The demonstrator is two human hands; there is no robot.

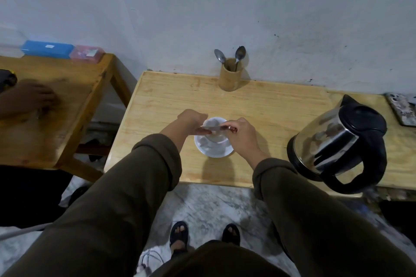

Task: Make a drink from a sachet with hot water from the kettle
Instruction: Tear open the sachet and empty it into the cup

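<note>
A white cup [215,134] stands on a white saucer [213,150] in the middle of the wooden table [258,105]. Just above the cup I hold a thin sachet [211,128] level between both hands. My left hand [191,122] pinches its left end and my right hand [238,131] pinches its right end. The sachet hides part of the cup's inside. The steel kettle [337,141] with a black lid and handle sits at the table's right, near the front edge.
A bamboo holder [230,76] with two spoons stands at the table's back by the wall. A phone [403,108] lies at the far right. On a second table [56,101] to the left rests another person's hand [33,99], with blue and pink boxes [47,48] behind.
</note>
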